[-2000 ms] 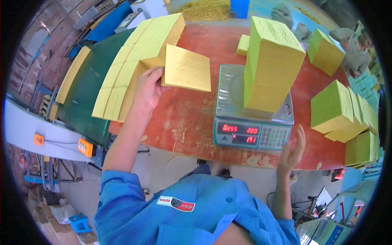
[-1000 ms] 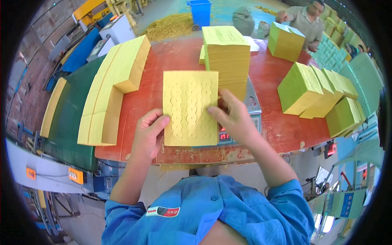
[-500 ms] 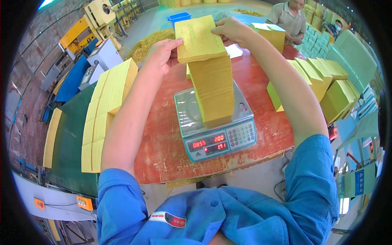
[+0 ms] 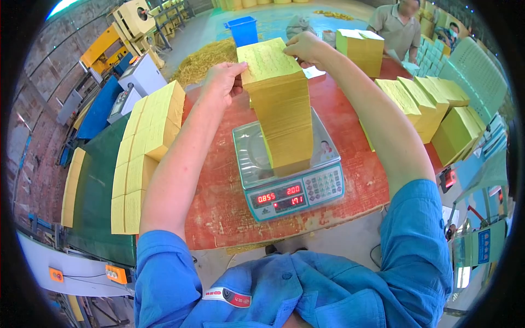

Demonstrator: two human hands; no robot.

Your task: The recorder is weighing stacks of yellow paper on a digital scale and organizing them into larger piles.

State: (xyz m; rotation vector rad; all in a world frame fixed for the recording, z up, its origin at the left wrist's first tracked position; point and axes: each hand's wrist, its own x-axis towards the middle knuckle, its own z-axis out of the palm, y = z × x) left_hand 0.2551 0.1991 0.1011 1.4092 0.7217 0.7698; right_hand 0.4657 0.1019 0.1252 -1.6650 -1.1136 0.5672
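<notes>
One tall yellow paper stack (image 4: 283,112) stands on the scale (image 4: 295,191), upon the red counter (image 4: 213,210); the left grip (image 4: 224,81) pinches its top at the left edge, the right grip (image 4: 307,48) the far right corner. It is probably heavy as a whole, its sheets bendy and apt to slide, so opposite sides, taken low, seem the soundest hold. Yellow blocks (image 4: 429,112) stand to the right, partly hidden by the right forearm (image 4: 380,112); a paper row (image 4: 153,123) lies left
</notes>
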